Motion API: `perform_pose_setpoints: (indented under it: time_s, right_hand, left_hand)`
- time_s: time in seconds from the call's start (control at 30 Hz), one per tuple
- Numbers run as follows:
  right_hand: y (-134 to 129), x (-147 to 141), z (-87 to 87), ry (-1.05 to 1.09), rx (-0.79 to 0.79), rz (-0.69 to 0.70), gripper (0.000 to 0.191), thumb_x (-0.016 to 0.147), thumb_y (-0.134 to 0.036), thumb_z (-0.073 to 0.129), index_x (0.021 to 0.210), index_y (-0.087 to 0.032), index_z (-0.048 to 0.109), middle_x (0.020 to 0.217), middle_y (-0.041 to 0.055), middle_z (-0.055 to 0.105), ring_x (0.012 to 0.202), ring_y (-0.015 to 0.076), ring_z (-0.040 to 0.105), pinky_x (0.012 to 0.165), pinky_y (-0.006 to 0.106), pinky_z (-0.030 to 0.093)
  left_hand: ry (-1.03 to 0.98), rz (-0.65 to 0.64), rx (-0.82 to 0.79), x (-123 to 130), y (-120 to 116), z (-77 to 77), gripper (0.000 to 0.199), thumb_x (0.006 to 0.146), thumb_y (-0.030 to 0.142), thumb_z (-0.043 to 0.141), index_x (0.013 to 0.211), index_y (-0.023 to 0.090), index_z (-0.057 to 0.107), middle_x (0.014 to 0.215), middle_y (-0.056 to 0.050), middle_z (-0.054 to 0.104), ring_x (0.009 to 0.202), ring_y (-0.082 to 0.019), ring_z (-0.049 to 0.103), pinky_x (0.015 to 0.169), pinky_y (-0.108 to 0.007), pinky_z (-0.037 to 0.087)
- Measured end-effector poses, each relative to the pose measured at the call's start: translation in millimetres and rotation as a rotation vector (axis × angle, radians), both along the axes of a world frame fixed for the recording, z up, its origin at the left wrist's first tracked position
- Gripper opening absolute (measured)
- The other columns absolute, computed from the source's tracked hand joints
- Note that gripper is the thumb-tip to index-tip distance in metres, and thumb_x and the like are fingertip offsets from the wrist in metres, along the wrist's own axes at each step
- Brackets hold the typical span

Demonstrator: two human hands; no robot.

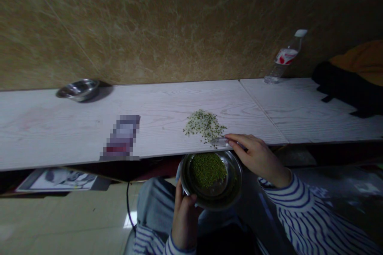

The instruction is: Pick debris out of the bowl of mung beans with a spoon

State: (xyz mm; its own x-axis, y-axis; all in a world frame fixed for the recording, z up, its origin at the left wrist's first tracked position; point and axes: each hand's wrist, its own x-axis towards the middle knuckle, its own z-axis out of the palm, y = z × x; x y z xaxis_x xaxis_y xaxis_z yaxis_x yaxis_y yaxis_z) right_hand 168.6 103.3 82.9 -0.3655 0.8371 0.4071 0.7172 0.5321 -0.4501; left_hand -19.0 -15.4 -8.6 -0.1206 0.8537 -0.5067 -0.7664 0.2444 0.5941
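Beans [208,169] lie in the bowl [231,189] above your lap [151,203], just below the near edge of the table [163,123]. Your left hand [186,216] has fingers and thumb closed on its near left rim. Farther right, your right hand [259,157] pinches a clear tool [220,142] between thumb and fingers, its tip at the near side of a pile [205,123] of beans and white grains. A pixelated item [122,137] lies left of it. Beyond, a dish [79,89] stands far left and a bottle [283,61] far right, near the wall [179,28].
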Motion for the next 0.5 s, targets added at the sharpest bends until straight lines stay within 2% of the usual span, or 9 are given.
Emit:
perform_pose_setpoints:
  time_s: [0.27, 0.5]
  right_hand:
    - [-6, -9, 2.6, -0.001, -0.011, 0.037, 0.025, 0.090, -0.018, 0.051, 0.111, -0.022, 0.066, 0.104, 0.0024, 0.073, 0.093, 0.0170, 0.068, 0.085, 0.033, 0.053]
    - [-1, 9, 5.6, -0.005, 0.047, -0.044, 0.024, 0.090, -0.021, 0.051, 0.107, -0.019, 0.068, 0.103, 0.0048, 0.074, 0.092, 0.0185, 0.069, 0.086, 0.033, 0.054]
  left_hand:
    - [0.023, 0.004, -0.021, 2, 1, -1.8, 0.071, 0.067, 0.024, 0.061, 0.135, 0.033, 0.046, 0.132, -0.007, 0.054, 0.117, -0.033, 0.051, 0.083, -0.043, 0.050]
    - [0.053, 0.041, -0.049, 5, 4, -9.7, 0.079, 0.060, 0.029, 0.065, 0.136, 0.032, 0.045, 0.129, -0.010, 0.055, 0.112, -0.037, 0.054, 0.079, -0.048, 0.051]
